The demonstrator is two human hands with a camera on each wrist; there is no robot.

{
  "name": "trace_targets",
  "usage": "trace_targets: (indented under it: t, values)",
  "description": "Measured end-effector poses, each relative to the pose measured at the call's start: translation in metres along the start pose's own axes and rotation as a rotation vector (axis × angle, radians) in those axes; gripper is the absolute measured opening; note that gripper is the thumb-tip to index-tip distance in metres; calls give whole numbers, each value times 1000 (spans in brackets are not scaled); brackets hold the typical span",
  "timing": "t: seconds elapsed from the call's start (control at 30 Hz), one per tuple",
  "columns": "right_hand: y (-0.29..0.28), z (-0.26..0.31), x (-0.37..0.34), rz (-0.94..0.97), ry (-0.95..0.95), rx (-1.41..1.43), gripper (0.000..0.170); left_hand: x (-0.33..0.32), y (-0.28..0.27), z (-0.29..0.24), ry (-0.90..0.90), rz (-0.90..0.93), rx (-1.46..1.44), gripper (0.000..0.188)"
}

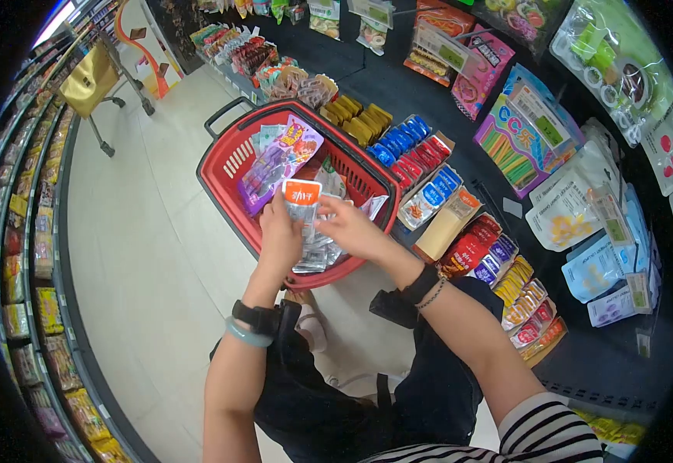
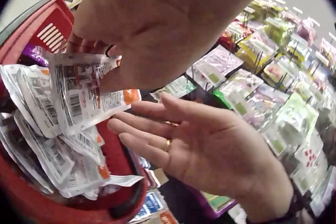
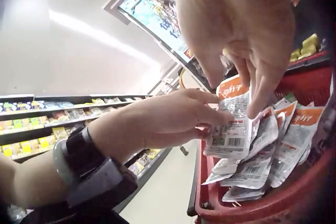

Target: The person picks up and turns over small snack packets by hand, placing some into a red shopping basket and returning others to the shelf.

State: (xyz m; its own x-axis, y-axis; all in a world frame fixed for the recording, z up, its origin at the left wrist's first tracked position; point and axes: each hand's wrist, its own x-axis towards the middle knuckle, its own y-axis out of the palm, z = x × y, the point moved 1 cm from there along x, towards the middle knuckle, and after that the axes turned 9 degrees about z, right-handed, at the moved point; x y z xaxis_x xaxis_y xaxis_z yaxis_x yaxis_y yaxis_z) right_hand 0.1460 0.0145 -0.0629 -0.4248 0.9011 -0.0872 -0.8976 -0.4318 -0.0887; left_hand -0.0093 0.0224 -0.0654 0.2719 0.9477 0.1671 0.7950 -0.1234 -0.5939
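Observation:
My left hand (image 1: 281, 235) pinches a flat snack packet (image 1: 301, 193) with an orange top and a silvery lower part, thumb on its printed side. It is held up over a red shopping basket (image 1: 220, 139). My right hand (image 2: 205, 155) is beside the packet with fingers extended, its fingertips right at the packet's edge and the palm bare. Under both hands, several similar packets (image 3: 294, 134) lie loosely heaped in the basket. A purple snack bag (image 1: 263, 179) leans at the basket's far left end.
Right of the basket, a dark shelf holds open boxes of small packets, among them blue-and-white ones (image 1: 429, 197) and a tan box (image 1: 448, 224). Snack bags (image 1: 525, 127) hang above. Leftward are a pale floor (image 1: 147, 231), a gold cart (image 1: 89, 77) and a stocked shelf (image 1: 50, 309).

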Motion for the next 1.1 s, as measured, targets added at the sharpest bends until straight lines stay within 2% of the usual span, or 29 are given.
trace_targets:
  t: [0.07, 0.1, 0.13, 0.2, 0.23, 0.27, 0.33, 0.37, 0.4, 0.47, 0.5, 0.57, 0.6, 0.67, 0.7, 0.77, 0.83, 1.07, 1.1]
  values:
    - [4, -2, -3, 86, -11, -117, 47, -1, 8, 10, -215, 102, 455, 74]
    - [2, 2, -6, 105, 42, -185, 48, 0, 11, 8, -260, 148, 472, 78]
    - [-2, 1, -8, 97, 44, -188, 48, 1, 15, 6, -253, 151, 468, 78]
    - [-14, -3, -13, -2, -75, -440, 45, 5, 22, -5, -207, 74, 638, 81]
    - [-23, -4, -10, -6, -129, -361, 43, 8, 24, -13, -198, 68, 681, 81]
    - [-34, -5, -13, -23, -124, -364, 43, 12, 27, -22, -181, 77, 676, 81]
    - [-58, 2, -25, -192, -10, -541, 40, 20, 34, -37, 15, 46, 597, 78]
    - [-72, -16, -24, -336, -116, -634, 36, 28, 47, -36, 93, -20, 510, 71]
    - [-86, -15, -30, -357, -35, -726, 37, 34, 58, -40, 105, -13, 503, 71]
    - [-112, -18, -43, -444, 117, -890, 40, 42, 83, -49, 289, 58, 471, 66]
    - [-126, -24, -49, -453, 124, -896, 40, 41, 94, -65, 248, 144, 454, 64]
    - [-155, -48, -62, -505, 289, -1012, 42, 41, 124, -82, 275, 175, 469, 65]
    - [-169, -62, -69, -513, 297, -1018, 42, 41, 138, -88, 293, 203, 491, 67]
    - [-191, -85, -84, -541, 504, -1142, 41, 41, 165, -95, 309, 248, 457, 66]
    - [-196, -90, -94, -574, 550, -1039, 40, 42, 176, -97, 316, 292, 432, 66]
    - [-205, -98, -108, -522, 638, -1023, 43, 44, 195, -100, 294, 331, 427, 65]
    - [-209, -101, -116, -343, 826, -980, 50, 47, 206, -105, 251, 385, 428, 64]
    - [-181, -95, -113, -249, 841, -1231, 56, 51, 239, -107, 236, 429, 367, 62]
    - [-180, -99, -113, -304, 792, -1248, 49, 52, 240, -105, 244, 424, 373, 61]
